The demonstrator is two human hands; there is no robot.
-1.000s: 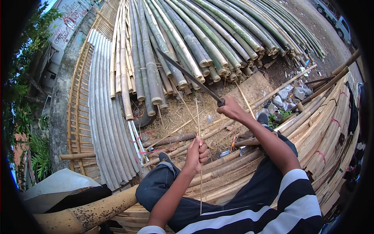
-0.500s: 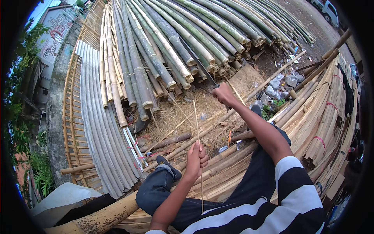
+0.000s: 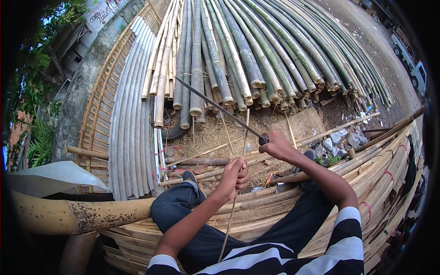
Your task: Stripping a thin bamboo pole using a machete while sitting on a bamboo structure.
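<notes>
My left hand (image 3: pixel 233 178) is closed around a thin bamboo stick (image 3: pixel 230 215), which stands nearly upright in front of me. Its lower end reaches down to my striped shirt, and its top rises above my fist. In my right hand (image 3: pixel 277 145) is the dark handle of a machete (image 3: pixel 219 108). The long, narrow blade slants up and to the left from the handle. It crosses the stick near its upper end; whether the edge touches the stick I cannot tell.
A large stack of bamboo poles (image 3: pixel 256 55) lies ahead, cut ends toward me. Split bamboo strips (image 3: pixel 366 169) spread beneath me and to the right. A thick yellow bamboo pole (image 3: pixel 82 215) extends at left, near corrugated sheets (image 3: pixel 130 123). Broken stones (image 3: pixel 337 140) lie at right.
My right hand has come down and nearer to the stick, and the machete blade has swung left across its top. The stick stays in my left hand. The view has shifted.
</notes>
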